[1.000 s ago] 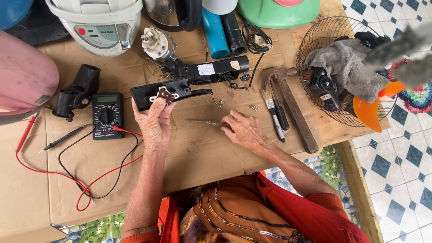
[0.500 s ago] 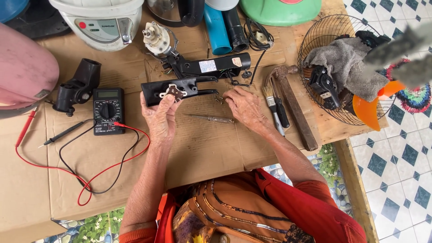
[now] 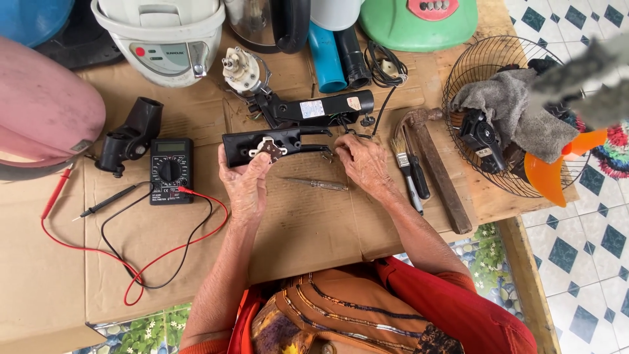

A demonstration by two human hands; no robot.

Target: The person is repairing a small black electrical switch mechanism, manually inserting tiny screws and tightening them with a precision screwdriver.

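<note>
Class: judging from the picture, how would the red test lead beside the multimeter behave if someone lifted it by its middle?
The red test lead would probably sag limply, since it lies in loose curves on the cardboard. It looks thin, so likely light. One end seems to run to the multimeter, which might get tugged.

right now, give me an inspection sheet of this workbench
surface: flattened cardboard over a wooden table.
job's things: black plastic housing with a metal switch part; a second black housing behind it; screwdriver lying loose.
clutter: multimeter, hammer, paintbrush, fan cage holding a grey rag.
grips: left hand holds the housing; right hand touches its right end.
cables: red and black probe leads looped on the cardboard.
surroundings: white kettle, tiled floor.
</note>
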